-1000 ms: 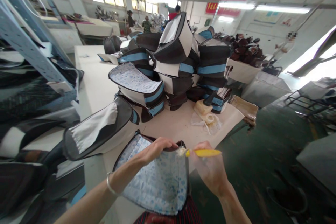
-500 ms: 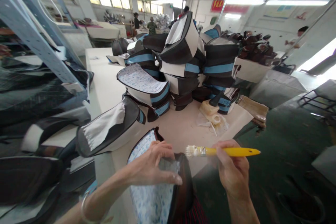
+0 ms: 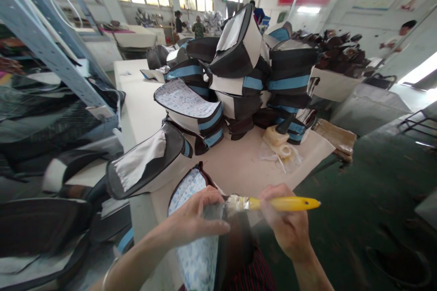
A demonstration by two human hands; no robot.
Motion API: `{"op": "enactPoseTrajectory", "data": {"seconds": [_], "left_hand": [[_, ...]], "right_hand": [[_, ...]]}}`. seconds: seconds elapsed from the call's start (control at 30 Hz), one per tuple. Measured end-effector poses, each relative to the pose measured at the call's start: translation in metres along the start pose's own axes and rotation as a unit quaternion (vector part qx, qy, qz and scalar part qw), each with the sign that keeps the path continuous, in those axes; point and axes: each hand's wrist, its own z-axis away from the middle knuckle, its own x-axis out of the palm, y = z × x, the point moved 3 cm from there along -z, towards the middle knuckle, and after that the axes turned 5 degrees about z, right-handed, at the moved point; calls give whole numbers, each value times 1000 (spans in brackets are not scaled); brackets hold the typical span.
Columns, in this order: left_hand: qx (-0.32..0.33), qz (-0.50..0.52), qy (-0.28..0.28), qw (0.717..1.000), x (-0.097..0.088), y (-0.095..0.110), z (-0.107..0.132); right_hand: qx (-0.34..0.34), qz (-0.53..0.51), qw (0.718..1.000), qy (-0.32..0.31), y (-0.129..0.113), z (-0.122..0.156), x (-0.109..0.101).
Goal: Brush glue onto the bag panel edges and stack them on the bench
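My right hand (image 3: 287,218) is closed round the yellow handle of a paintbrush (image 3: 283,203). Its pale, caked bristles reach the piece close to the fingertips of my left hand (image 3: 200,216). That hand is closed, thumb opposite fingers, on the edge of an unfinished bag piece (image 3: 200,254) with blue-and-white patterned lining and a dark outer side. A greyish flap shows between thumb and fingers; its exact shape is partly hidden. The bag piece leans at the table's near edge, over my striped clothing.
Stacked black, white and blue bag pieces (image 3: 235,72) fill the table (image 3: 239,168). A glue-smeared container (image 3: 276,136) stands at the right on a plastic bag. More pieces (image 3: 41,227) lie at left beside a metal upright (image 3: 71,45). Several people work in the background.
My right hand has moved left with the paintbrush, bringing its bristles from apart to the bag piece beside my left hand. The left hand keeps its grip. The view has shifted slightly.
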Motion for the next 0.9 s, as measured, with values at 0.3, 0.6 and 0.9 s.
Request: {"op": "enactPoseTrajectory", "data": {"seconds": [0.3,0.6,0.9], "left_hand": [[24,145,-46,988,6,-16,-1],[-31,220,-62,973,12,-24,-4],[25,260,-52,964,4,-24,-3]], "right_hand": [[-55,24,998,0,-5,-3,1],[-69,79,994,-38,-13,1,9],[-88,101,989,67,-16,-3,-2]]}}
